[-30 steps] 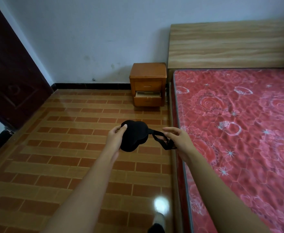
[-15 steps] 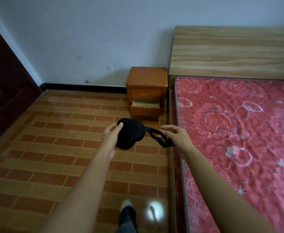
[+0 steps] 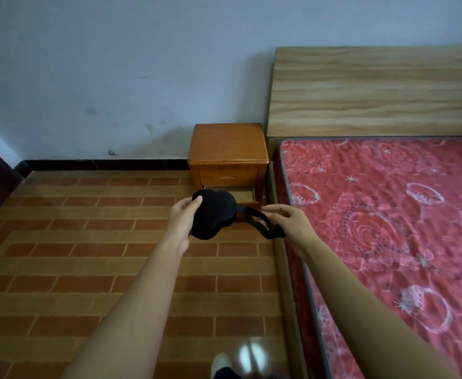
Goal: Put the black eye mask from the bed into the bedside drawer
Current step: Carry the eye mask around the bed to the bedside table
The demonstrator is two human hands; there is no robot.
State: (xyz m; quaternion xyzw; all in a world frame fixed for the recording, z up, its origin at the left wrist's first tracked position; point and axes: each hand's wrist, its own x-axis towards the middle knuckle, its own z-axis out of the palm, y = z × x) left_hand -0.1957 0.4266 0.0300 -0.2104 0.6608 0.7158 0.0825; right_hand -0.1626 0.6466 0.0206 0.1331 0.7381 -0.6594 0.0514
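Brick-patterned floor [image 3: 87, 242] lies before the bedside cabinet [image 3: 228, 157], its lower drawer [image 3: 247, 194] open; left hand [image 3: 182, 222] pinches the black eye mask [image 3: 213, 214], right hand [image 3: 290, 224] pinches its strap [image 3: 257, 222].

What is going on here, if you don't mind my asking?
A person is holding a black eye mask in both hands: the left hand grips the padded part, the right hand pinches the strap. They are standing on the tiled floor beside the bed, facing the nightstand. Its lower drawer is pulled open, the upper one shut. The mask is not in the drawer yet.
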